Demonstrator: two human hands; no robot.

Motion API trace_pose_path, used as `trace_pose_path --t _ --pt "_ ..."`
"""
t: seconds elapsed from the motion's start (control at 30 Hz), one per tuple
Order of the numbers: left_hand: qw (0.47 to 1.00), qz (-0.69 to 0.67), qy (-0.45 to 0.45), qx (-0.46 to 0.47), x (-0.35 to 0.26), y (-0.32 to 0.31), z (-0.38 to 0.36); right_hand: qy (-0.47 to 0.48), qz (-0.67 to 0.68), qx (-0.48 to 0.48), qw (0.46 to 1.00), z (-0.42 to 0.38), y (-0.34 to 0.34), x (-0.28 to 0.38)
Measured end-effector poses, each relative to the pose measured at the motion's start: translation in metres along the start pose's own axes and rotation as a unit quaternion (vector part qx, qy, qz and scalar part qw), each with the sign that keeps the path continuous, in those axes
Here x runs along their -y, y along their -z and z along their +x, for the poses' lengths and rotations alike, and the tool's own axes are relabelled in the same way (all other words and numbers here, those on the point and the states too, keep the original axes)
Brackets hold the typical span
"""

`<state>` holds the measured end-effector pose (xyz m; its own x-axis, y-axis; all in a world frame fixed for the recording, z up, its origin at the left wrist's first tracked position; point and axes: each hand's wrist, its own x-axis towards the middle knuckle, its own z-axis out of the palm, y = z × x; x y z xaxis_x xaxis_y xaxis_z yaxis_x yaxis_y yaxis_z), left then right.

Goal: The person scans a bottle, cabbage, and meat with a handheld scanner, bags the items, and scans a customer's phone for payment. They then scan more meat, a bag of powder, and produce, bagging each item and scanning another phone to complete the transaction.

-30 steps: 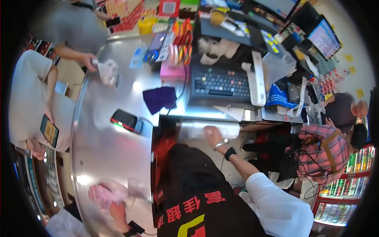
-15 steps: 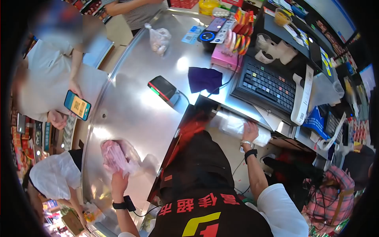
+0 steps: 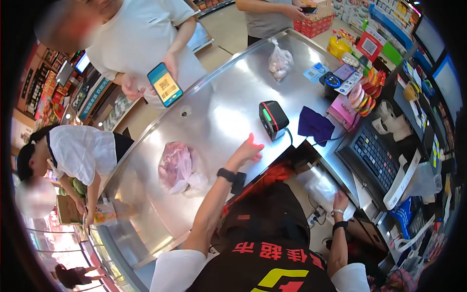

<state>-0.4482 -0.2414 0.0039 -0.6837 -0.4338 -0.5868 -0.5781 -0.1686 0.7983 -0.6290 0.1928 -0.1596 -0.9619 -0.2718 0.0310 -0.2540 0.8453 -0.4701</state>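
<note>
My left hand [image 3: 247, 152] is open above the steel counter [image 3: 214, 160], fingers stretched toward the small black payment scanner [image 3: 274, 118] with a red rim and green light. It holds nothing. To its left lies a thin plastic bag of pinkish meat [image 3: 176, 165], its knotted part toward me. Below the counter edge on the right, my right hand [image 3: 340, 200] grips the end of a bundle of clear plastic bags [image 3: 318, 185]; its fingertips are partly hidden. Across the counter, a person holds up a phone [image 3: 165, 85] showing a code.
Another knotted bag [image 3: 280, 62] sits at the counter's far end. A purple cloth [image 3: 315, 126], a pink box [image 3: 342, 111] and a black keyboard [image 3: 377, 153] stand to the right. A second customer [image 3: 82, 151] bends at the left.
My left hand has let go of the meat bag and moved right toward the scanner. My right hand stays at the plastic bags. The view has turned, and the phone is held nearer the counter.
</note>
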Motion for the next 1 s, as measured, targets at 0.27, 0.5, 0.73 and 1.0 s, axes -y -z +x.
trace_pose_path --t 0.27,0.5,0.73,1.0 --pt "0.985 -0.034 0.012 0.168 -0.031 0.015 0.006 -0.06 0.063 -0.023 0.996 -0.005 -0.003 0.003" --pt "0.989 -0.006 -0.013 0.145 -0.04 0.001 0.005 -0.049 0.009 -0.1 0.994 -0.009 -0.024 0.001" --pt "0.992 0.027 -0.004 0.119 -0.023 0.009 0.003 -0.022 -0.043 -0.12 0.992 -0.003 -0.018 0.007" --pt "0.953 0.125 0.05 0.271 -0.001 -0.062 -0.036 0.097 -0.032 -0.157 0.982 -0.005 0.078 0.084"
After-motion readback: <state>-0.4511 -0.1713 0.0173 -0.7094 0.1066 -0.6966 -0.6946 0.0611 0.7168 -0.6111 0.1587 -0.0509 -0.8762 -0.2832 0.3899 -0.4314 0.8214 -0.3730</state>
